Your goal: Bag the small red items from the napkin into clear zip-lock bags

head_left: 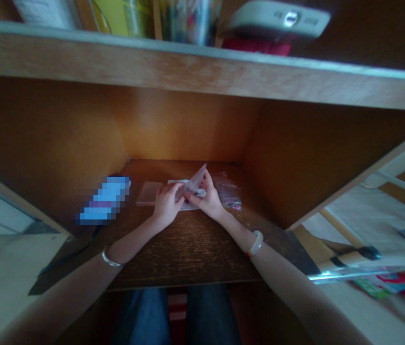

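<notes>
Both hands meet at the middle of a dark wooden desk (184, 249). Between them is a small clear plastic bag (198, 176), its corner pointing up. My left hand (168, 203) has its fingers closed on the bag's left side. My right hand (209, 196) pinches the bag at the right, thumb low and fingers raised. What lies inside or under the bag is partly hidden by the fingers. Left of my left hand lies a stack of flat clear bags (148, 191). More clear bags (229, 191) are spread, overlapping, to the right of my right hand.
A phone with a blurred-out screen (105, 201) stands at the left, a cable (76, 251) running from it. Wooden side walls enclose the desk. Overhead, a shelf (188, 67) holds containers and a pale device (277, 19). A metal rack (378, 230) is at right.
</notes>
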The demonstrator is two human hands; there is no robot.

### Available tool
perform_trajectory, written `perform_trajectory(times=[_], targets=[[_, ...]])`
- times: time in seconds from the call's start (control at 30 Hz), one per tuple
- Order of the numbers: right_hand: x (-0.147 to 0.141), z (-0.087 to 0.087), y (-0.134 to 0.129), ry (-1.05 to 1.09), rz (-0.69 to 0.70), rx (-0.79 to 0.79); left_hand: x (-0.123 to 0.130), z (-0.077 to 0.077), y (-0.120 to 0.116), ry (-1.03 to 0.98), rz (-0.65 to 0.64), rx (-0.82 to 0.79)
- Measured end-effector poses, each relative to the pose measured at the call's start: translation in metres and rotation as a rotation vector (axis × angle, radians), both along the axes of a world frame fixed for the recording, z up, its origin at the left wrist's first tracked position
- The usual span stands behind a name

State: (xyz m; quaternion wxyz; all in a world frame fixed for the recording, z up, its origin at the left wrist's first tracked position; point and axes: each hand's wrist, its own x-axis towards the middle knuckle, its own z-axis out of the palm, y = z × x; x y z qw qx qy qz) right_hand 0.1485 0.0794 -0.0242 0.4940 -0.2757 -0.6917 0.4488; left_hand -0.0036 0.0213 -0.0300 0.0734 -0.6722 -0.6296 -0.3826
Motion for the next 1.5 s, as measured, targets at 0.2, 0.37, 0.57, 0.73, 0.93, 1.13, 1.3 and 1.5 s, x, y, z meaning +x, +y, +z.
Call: perform_trajectory(times=[0.2, 0.37, 0.57, 0.73, 0.93, 1.13, 1.3, 1.5], targets=[[-0.002, 0.001, -0.004, -0.05, -0.022, 0.034, -0.001, 0.001, 0.0, -0.037, -0.034, 0.066], [-0.004, 0.003, -0.003, 0.036, -0.052, -0.011, -0.001, 0.0, 0.002, -0.132, -0.042, 0.117], [-0.004, 0.01, -0.007, 0.01, -0.043, -0.003, 0.0, 0.006, 0.0, -0.314, -0.166, 0.143], [-0.004, 0.014, -0.01, 0.023, -0.051, -0.031, 0.0, 0.007, 0.0, -0.378, -0.182, 0.138], [-0.004, 0.009, -0.006, 0.03, -0.1, -0.04, 0.002, 0.005, 0.0, -0.418, -0.237, 0.091], [-0.005, 0.003, -0.002, 0.023, -0.119, -0.016, 0.002, 0.005, 0.0, -0.492, -0.248, 0.054], [-0.005, -0.001, 0.002, 0.0, -0.136, 0.022, 0.004, 0.009, -0.001, -0.653, -0.287, 0.042], [-0.005, 0.001, 0.0, -0.034, -0.16, 0.132, 0.005, 0.008, 0.001, -0.713, -0.211, 0.051]])
